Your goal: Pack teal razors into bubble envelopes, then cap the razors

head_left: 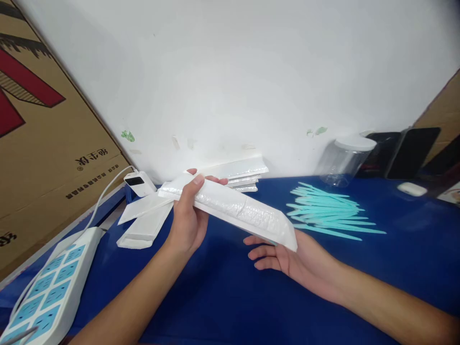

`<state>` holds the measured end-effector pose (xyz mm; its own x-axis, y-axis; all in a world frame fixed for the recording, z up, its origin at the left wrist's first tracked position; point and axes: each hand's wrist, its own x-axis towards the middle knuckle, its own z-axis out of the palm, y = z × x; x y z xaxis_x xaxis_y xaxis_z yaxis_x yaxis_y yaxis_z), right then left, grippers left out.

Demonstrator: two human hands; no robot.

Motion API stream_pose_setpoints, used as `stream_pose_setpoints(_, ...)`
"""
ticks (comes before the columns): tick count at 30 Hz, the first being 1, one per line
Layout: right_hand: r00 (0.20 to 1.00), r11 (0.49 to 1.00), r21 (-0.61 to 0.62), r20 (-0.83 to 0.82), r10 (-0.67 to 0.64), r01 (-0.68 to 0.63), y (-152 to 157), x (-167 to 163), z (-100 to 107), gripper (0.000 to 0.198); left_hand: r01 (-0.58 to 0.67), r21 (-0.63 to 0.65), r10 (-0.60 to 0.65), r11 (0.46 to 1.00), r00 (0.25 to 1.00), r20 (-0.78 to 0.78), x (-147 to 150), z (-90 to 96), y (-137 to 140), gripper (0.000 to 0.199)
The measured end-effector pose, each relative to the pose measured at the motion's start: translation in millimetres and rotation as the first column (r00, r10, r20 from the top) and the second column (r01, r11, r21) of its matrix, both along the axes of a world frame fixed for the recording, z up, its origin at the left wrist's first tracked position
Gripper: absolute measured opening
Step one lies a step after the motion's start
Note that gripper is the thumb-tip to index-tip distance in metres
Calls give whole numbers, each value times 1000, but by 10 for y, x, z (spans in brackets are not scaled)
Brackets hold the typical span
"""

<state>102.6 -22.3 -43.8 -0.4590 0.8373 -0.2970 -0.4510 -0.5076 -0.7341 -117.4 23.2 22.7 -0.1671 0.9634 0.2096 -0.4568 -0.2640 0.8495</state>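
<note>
My left hand [189, 215] is closed around the left part of a long, narrow white packet [240, 208] with a shiny, wrinkled clear-film face. The packet slants down to the right above the blue tabletop. Under its lower right end lies my right hand [283, 258], palm up with fingers stretched out and apart. A small teal bit shows at the packet's lower edge near those fingers; what it belongs to is hidden. More white packets [143, 235] lie fanned at left, and others [247, 170] are stacked behind my left hand. Several thin teal sticks [327, 211] are piled at right.
A white power strip [84, 261] with blue sockets and cables lies at left, near a small white device [140, 184]. A clear jar with a white lid [347, 160], dark upright panels [411, 153] and a small white case [412, 189] stand at right. Cardboard [46, 158] borders the left.
</note>
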Motion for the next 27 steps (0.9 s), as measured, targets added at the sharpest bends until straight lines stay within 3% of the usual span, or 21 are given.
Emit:
stream_pose_setpoints(6, 995, 995, -80, 79, -61, 68, 34, -28, -66, 29, 37, 115, -33, 993, 999, -41, -9, 196, -43, 49)
stream_pose_setpoints(13, 992, 997, -75, 126, 22, -13, 52, -54, -17, 30, 34, 211, -21, 977, 998, -60, 33, 402, -51, 48)
stream_pose_setpoints(18, 984, 995, -89, 170, 51, -36, 30, -23, 29, 35, 36, 261, -28, 965, 999, -33, 163, 506, 24, 30)
stream_pose_setpoints(21, 967, 998, 9, 247, 64, -68, 26, 19, 44, 42, 16, 268, -21, 963, 1000, 18, 242, 563, 68, 26)
stream_pose_setpoints(24, 926, 982, 147, 373, 53, -115, 20, 67, 56, 46, -34, 227, 17, 973, 997, 77, 328, 584, 91, 31)
stream_pose_setpoints(27, 915, 965, 211, 399, 60, -156, 16, 120, 64, 48, -60, 189, 39, 980, 993, 115, 399, 599, 120, 37)
